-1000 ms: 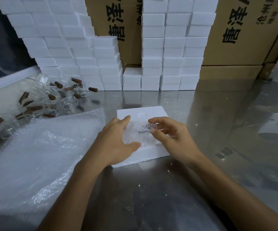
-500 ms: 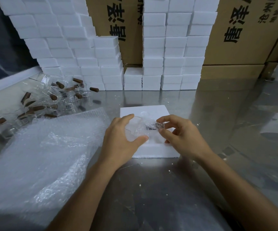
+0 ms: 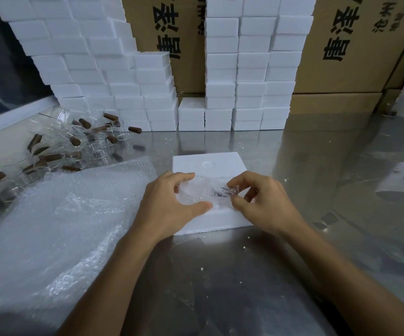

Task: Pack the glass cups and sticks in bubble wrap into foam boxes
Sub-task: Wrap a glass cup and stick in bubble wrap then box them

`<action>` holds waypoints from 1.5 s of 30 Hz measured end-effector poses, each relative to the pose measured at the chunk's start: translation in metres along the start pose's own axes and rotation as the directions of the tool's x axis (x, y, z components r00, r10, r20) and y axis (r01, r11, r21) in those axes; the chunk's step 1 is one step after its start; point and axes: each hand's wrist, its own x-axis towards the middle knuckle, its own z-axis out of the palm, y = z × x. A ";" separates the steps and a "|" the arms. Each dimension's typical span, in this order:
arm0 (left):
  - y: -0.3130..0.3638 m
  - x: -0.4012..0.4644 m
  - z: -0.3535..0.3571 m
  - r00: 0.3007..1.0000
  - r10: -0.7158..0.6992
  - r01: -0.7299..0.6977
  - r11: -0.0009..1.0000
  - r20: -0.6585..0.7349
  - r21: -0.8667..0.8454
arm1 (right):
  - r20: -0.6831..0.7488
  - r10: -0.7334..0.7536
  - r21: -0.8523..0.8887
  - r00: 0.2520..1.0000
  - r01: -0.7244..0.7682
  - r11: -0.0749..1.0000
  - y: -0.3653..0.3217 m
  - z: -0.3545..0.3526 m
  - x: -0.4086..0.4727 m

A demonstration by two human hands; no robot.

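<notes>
A flat white square foam box (image 3: 210, 163) is laid on the shiny grey metal worktop (image 3: 317, 178), and it serves as the landmark here. On top of its near half, a clear glass cup wrapped in transparent bubble wrap (image 3: 196, 191) is held, with a dark stick seen through the wrap at its right end. The left hand (image 3: 169, 204) is curled round the left side of the bundle, thumb on the near edge and fingers over the far edge. The right hand (image 3: 261, 202) pinches the right end of the bundle between thumb and fingertips, so both grips are closed on the wrapped cup.

Left of the foam box, a large sheet of clear bubble wrap (image 3: 58, 226) is spread over the worktop. Beyond that sheet, to the far left of the box, a heap of loose clear glass cups (image 3: 94, 139) and short brown sticks (image 3: 50, 157) is scattered. Behind the box, stacks of white foam boxes (image 3: 247, 93) are piled against brown cardboard cartons (image 3: 341, 44) printed with black characters. Small white foam crumbs are dotted on the worktop near the box.
</notes>
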 end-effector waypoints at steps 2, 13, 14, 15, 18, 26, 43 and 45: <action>0.003 -0.001 0.002 1.000 -0.016 0.016 1.000 -0.010 0.012 | -0.002 -0.006 -0.013 1.000 0.006 1.000 0.001 0.000 0.000; 0.007 -0.003 0.013 0.995 -0.073 0.072 0.997 -0.069 -0.025 | -0.084 -0.001 -0.048 0.996 -0.003 0.999 0.000 0.008 -0.002; 0.007 -0.003 0.013 0.995 -0.072 0.070 0.997 -0.065 -0.027 | -0.099 0.004 -0.042 0.995 -0.008 0.999 -0.001 0.010 -0.003; 0.006 -0.003 0.013 0.996 -0.066 0.065 0.997 -0.059 -0.029 | -0.117 0.009 -0.029 0.993 -0.013 0.999 -0.002 0.011 -0.003; 0.007 -0.003 0.014 0.999 -0.023 0.022 1.000 -0.040 -0.022 | -0.221 0.044 0.045 0.974 -0.035 0.998 -0.004 0.013 -0.002; 0.002 0.008 0.011 0.927 -0.370 0.354 0.823 0.052 -0.444 | -0.094 0.297 0.358 0.950 -0.246 0.901 0.007 0.007 0.009; 0.028 -0.001 -0.009 0.944 -0.241 0.019 0.721 -0.225 -0.693 | -0.402 0.214 0.574 0.890 0.063 0.817 -0.014 -0.013 0.005; 0.026 -0.001 -0.007 0.944 -0.268 0.062 0.719 -0.194 -0.692 | -0.379 0.225 0.581 0.898 0.041 0.813 -0.013 -0.011 0.004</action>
